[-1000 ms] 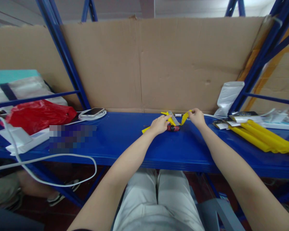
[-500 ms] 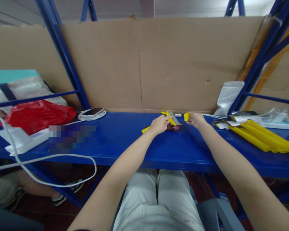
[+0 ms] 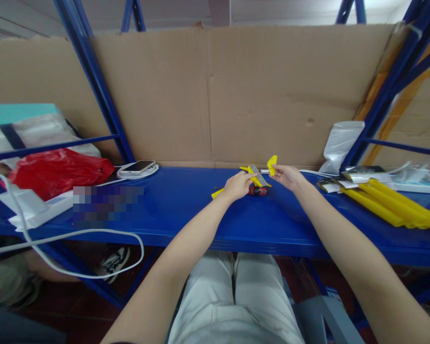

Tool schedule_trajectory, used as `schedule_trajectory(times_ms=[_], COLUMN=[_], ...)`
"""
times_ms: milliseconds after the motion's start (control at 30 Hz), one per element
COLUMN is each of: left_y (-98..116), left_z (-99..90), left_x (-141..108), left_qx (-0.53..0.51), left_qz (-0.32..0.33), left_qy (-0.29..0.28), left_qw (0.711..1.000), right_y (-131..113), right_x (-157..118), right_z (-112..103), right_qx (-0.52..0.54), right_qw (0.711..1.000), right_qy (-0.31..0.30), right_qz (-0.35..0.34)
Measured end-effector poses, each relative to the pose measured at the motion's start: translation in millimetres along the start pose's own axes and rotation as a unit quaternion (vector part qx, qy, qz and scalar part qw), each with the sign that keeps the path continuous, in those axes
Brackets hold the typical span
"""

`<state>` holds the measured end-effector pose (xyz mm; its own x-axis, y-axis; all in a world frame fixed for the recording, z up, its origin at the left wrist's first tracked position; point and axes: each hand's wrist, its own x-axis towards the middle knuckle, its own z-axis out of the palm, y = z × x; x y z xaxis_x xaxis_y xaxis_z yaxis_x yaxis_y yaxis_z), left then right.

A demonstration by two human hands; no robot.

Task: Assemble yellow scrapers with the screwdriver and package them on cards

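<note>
Two hands at work, and here's the right hand, fingertips pinched on one small, flat, angular yellow piece, held up over the back of the blue tabletop. Left hand now: fingers bent and close together, touching one yellow-and-grey part lying at a slant; whether they grip it or just press, I can't tell. The two yellow things sit near each other, a gap between. Just below, one rounded red-and-black object, and by the left wrist one yellow tip, mostly covered. Out right, what look like three long, smooth yellow sleeves in a heap. Far left, one crinkled red plastic bag, and beside it one phone on a coiled white cable. Behind it all, creased brown cardboard.
</note>
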<state>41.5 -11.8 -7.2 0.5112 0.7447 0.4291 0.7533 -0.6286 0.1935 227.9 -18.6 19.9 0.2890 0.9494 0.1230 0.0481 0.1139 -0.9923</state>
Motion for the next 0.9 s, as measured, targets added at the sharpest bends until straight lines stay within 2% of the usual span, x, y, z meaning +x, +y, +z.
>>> schedule_trajectory(times_ms=[100, 267, 600, 733, 900], left_y=[0, 1, 4, 5, 5], left_z=[-0.4, -1.4, -2.5, -3.6, -4.0], left_x=[0, -1, 0, 0, 0], left_qx=[-0.001, -0.004, -0.044, -0.050, -0.043], left_qz=[0.001, -0.001, -0.035, -0.047, -0.035], left_qy=[-0.001, -0.004, -0.001, -0.005, -0.001], left_qw=[1.000, 1.000, 0.998, 0.998, 0.998], right_y=[-3, -6, 4, 3, 3], right_x=[-3, -9, -11, -15, -17], right_z=[2, 6, 18, 22, 26], right_qx=[0.071, 0.056, -0.099, -0.085, -0.062], right_qw=[0.996, 0.997, 0.994, 0.994, 0.997], right_qy=[0.013, 0.013, -0.012, -0.022, -0.010], right_qz=[0.047, 0.049, -0.045, -0.063, -0.051])
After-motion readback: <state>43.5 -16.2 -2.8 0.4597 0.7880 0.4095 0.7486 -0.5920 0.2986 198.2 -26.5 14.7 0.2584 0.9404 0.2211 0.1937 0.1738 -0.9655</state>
